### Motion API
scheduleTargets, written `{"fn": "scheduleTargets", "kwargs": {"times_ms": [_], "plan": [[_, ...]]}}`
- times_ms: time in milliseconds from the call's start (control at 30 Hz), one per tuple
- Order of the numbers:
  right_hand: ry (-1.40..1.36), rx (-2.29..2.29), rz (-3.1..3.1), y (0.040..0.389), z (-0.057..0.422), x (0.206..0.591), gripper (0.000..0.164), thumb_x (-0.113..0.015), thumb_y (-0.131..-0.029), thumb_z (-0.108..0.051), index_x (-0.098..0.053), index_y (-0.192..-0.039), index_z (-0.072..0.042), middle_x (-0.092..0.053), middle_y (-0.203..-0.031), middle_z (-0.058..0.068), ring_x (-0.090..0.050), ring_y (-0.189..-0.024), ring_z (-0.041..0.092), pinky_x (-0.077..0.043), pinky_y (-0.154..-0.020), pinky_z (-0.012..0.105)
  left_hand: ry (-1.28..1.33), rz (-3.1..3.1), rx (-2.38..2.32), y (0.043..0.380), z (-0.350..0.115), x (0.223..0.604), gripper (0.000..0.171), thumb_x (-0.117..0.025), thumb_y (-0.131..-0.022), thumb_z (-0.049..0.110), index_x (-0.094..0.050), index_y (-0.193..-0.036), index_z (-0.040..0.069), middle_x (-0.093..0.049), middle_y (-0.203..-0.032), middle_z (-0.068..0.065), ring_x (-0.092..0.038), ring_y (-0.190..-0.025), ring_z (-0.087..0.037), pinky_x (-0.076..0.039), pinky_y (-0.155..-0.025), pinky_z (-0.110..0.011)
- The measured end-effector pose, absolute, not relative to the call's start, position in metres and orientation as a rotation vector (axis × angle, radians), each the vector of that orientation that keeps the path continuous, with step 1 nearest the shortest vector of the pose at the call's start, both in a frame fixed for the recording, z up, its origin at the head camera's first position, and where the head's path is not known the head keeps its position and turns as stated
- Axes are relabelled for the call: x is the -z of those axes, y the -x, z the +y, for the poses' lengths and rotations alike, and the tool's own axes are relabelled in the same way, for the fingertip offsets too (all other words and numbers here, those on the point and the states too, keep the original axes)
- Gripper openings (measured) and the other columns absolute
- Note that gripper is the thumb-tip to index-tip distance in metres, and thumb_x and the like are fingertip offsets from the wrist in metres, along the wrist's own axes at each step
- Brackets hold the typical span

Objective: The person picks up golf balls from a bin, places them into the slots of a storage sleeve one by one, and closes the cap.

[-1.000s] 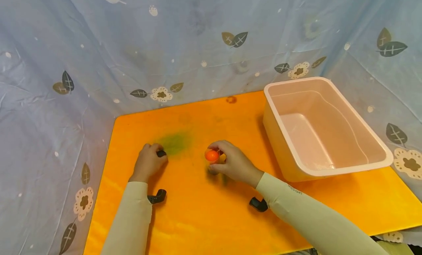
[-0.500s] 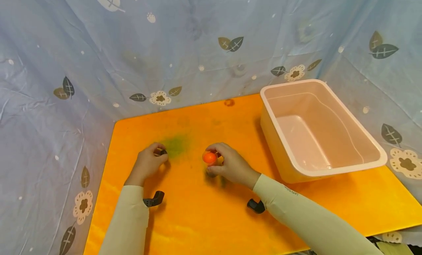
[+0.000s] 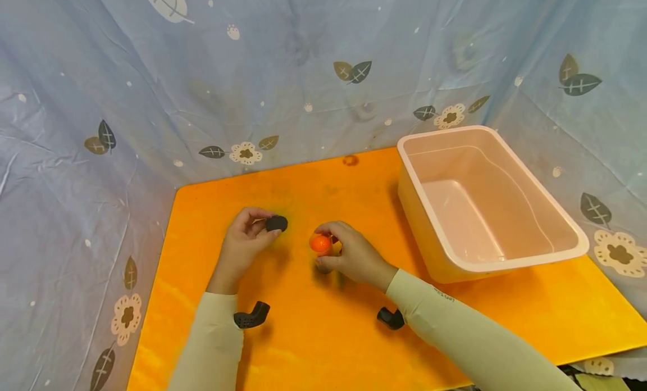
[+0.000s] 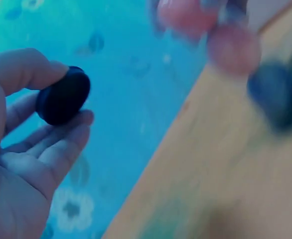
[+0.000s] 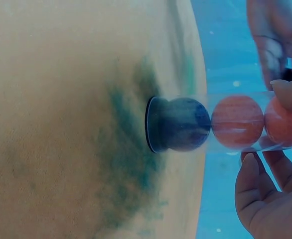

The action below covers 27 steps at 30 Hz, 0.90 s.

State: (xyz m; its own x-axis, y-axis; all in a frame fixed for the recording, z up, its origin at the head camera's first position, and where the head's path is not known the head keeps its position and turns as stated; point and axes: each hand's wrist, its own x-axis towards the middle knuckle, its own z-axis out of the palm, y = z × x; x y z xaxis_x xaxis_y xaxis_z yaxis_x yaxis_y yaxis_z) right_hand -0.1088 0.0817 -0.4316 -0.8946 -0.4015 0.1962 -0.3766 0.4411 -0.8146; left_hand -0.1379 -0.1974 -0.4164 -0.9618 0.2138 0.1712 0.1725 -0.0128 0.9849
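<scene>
My left hand (image 3: 241,242) pinches a round black cap (image 3: 276,223) between thumb and fingertips, above the table and left of the tube. In the left wrist view the cap (image 4: 64,95) is tilted, its dark disc facing outward. My right hand (image 3: 358,253) grips a clear tube (image 5: 211,100) upright, with an orange ball (image 3: 320,244) at its upper end. Through the tube wall the right wrist view shows a dark ball (image 5: 188,124) nearest the table and two orange balls (image 5: 237,122) above it. A black rim (image 5: 150,124) closes the lower end. Cap and tube are apart.
A large pale pink plastic bin (image 3: 455,262) stands on the right of the orange table (image 3: 303,335). Green and dark stains mark the tabletop. Patterned blue curtains (image 3: 283,71) enclose the back and sides. Black curved wrist pieces (image 3: 251,315) stick out beside both sleeves.
My left hand has lifted and moved right toward the tube, and the black cap now shows more fully. The right hand holds the tube nearly still. The head view has shifted slightly.
</scene>
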Motion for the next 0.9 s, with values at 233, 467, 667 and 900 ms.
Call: {"fn": "scheduleTargets", "kwargs": {"times_ms": [233,467,667,900], "plan": [[0.699,1.528,2.628,0.107,0.082,0.433,0.056,-0.092,-0.091,-0.008,-0.063,-0.139,-0.006,-0.066,-0.127,0.004,-0.06,-0.108,0.022,-0.058,-0.087,0.042,-0.813,2.219,-2.149,0.12,-0.154,0.408,0.047,-0.081,-0.09,-0.016,-0.065,-0.132,-0.002,-0.066,-0.133,-0.017,-0.064,-0.121,-0.036,-0.052,-0.109,-0.042],[0.659,1.542,2.601,0.105,0.085,0.438,0.062,-0.091,-0.093,-0.013,-0.057,-0.144,-0.004,-0.065,-0.126,0.004,-0.059,-0.108,0.024,-0.058,-0.083,0.035,-0.841,2.254,-2.03,0.114,-0.135,0.423,0.044,-0.086,-0.092,-0.005,-0.071,-0.132,0.009,-0.068,-0.132,-0.006,-0.063,-0.121,-0.029,-0.05,-0.11,-0.052],[0.668,1.547,2.591,0.106,0.089,0.438,0.067,-0.093,-0.092,-0.015,-0.055,-0.146,-0.003,-0.065,-0.132,0.006,-0.063,-0.115,0.025,-0.059,-0.095,0.04,-0.808,2.243,-2.015,0.111,-0.133,0.427,0.043,-0.085,-0.094,-0.003,-0.07,-0.132,0.008,-0.067,-0.133,-0.008,-0.063,-0.123,-0.03,-0.051,-0.109,-0.054],[0.652,1.549,2.528,0.107,0.098,0.434,0.07,-0.092,-0.093,-0.019,-0.054,-0.15,-0.003,-0.062,-0.138,0.008,-0.062,-0.118,0.027,-0.058,-0.097,0.045,-0.768,2.115,-2.094,0.11,-0.134,0.432,0.043,-0.082,-0.095,-0.008,-0.069,-0.135,0.004,-0.065,-0.137,-0.014,-0.061,-0.126,-0.035,-0.057,-0.103,-0.048]]}}
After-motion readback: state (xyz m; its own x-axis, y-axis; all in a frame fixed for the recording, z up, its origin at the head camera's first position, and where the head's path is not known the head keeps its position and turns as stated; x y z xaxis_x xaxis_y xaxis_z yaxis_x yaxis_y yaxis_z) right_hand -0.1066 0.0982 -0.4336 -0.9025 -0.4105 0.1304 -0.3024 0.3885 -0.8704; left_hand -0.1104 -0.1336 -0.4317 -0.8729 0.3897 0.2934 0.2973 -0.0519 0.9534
